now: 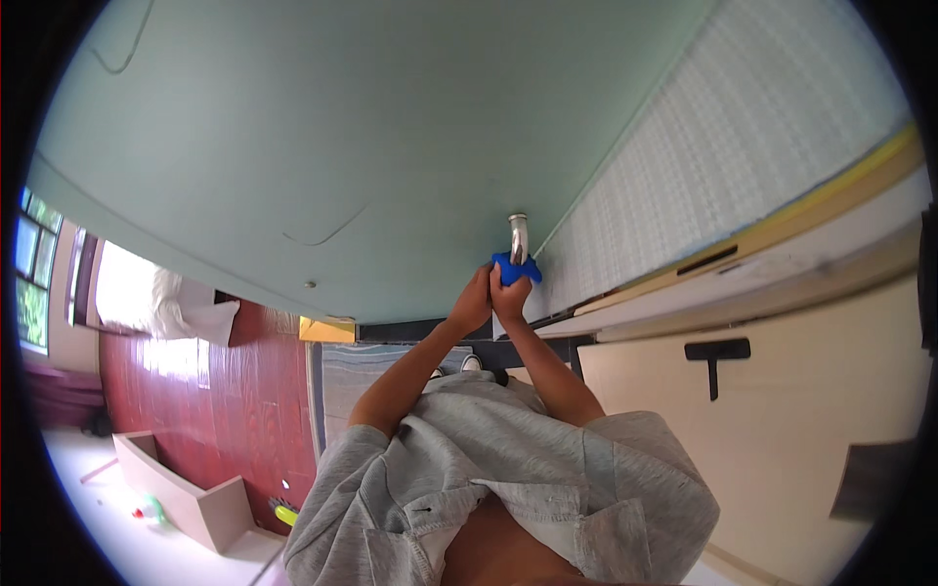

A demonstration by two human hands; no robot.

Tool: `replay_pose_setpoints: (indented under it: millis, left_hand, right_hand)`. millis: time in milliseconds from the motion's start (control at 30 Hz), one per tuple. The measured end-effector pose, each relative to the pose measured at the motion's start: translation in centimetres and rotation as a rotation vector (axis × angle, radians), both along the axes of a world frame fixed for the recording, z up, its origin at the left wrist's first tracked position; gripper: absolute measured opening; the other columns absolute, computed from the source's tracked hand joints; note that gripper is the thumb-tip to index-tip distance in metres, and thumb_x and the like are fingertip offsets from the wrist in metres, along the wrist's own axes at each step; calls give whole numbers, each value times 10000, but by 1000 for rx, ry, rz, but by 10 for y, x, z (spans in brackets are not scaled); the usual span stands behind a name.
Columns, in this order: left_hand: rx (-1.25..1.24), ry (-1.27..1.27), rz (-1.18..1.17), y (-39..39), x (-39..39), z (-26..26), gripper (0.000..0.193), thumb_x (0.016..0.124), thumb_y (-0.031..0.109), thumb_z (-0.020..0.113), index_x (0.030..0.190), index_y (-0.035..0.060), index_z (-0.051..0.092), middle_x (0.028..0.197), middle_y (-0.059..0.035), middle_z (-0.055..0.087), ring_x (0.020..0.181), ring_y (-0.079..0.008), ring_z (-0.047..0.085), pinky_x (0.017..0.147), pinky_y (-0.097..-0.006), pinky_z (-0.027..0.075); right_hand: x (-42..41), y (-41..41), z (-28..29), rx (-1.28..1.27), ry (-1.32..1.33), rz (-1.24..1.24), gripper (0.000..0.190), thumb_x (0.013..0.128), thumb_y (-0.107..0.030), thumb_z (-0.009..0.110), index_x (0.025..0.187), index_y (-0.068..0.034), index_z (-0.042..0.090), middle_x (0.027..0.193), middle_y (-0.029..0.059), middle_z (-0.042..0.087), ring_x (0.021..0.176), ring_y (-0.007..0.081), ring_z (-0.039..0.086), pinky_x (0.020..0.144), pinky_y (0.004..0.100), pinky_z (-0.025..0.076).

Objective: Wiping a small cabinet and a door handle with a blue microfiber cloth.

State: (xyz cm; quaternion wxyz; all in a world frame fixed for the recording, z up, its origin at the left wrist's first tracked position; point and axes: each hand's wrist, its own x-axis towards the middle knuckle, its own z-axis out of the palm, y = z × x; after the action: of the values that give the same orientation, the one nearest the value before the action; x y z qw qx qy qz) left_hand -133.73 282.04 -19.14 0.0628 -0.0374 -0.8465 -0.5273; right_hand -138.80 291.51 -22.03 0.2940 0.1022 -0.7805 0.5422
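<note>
A light green door or panel (352,132) fills the upper view, with a curved shiny metal handle or pipe (519,238) standing out from it. A bright blue cloth (513,269) is bunched around the metal's lower end. My right hand (511,293) grips the cloth, thumb up against it. Close beside it on the left, touching or nearly touching, is my left hand (473,299); its fingers are partly hidden, so whether it also holds the cloth cannot be told.
A textured pale surface with a yellowish wooden edge (659,271) runs along the right. Below it is a cream panel (645,439) with a black T-shaped piece (717,359). To the left are a reddish wood floor (220,395), a bed (139,293) and an open box-like unit (183,498).
</note>
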Motion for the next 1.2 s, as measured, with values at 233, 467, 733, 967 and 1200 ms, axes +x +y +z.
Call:
replay_pose_setpoints:
  millis: [233, 467, 733, 967, 1200]
  left_hand:
    - [168, -7, 91, -5, 15, -25, 635, 848, -20, 532, 1445, -7, 317, 1382, -256, 447, 1288, -388, 465, 1079, -414, 376]
    - [577, 31, 155, 5, 5, 4, 647, 876, -9, 539, 1469, 31, 284, 1284, -199, 501, 1177, -324, 563, 963, -373, 485]
    - [-35, -150, -195, -63, 44, -40, 477, 740, 174, 683, 1176, 17, 568, 1032, -193, 622, 953, -361, 619, 858, -425, 489]
    - [34, 663, 656, -234, 170, 191, 344, 653, -44, 713, 898, 60, 495, 855, -113, 562, 721, -238, 579, 633, -329, 468]
    - [-335, 1322, 1361, -476, 154, 186, 236, 903, 116, 650, 1005, 80, 440, 1062, -131, 480, 1014, -313, 541, 882, -436, 453]
  right_hand:
    - [8, -6, 6, -157, -291, 139, 210, 855, -162, 716, 923, -1, 599, 725, 88, 632, 628, 196, 619, 590, 365, 485]
    - [9, -8, 45, -304, -110, 91, 297, 911, -184, 682, 1035, 62, 572, 884, 126, 673, 737, 198, 646, 661, 337, 527]
    - [91, -32, -15, -57, -246, -297, 533, 952, -304, 631, 1217, 131, 473, 976, 192, 644, 957, 296, 625, 869, 424, 483]
    - [133, -206, 176, -15, 320, 600, 382, 925, -172, 616, 1201, 59, 489, 1052, 160, 592, 925, 231, 607, 875, 392, 478]
    - [158, -470, 322, -235, 484, 586, 547, 767, -179, 755, 1167, 13, 436, 1020, 105, 437, 993, 252, 436, 856, 397, 350]
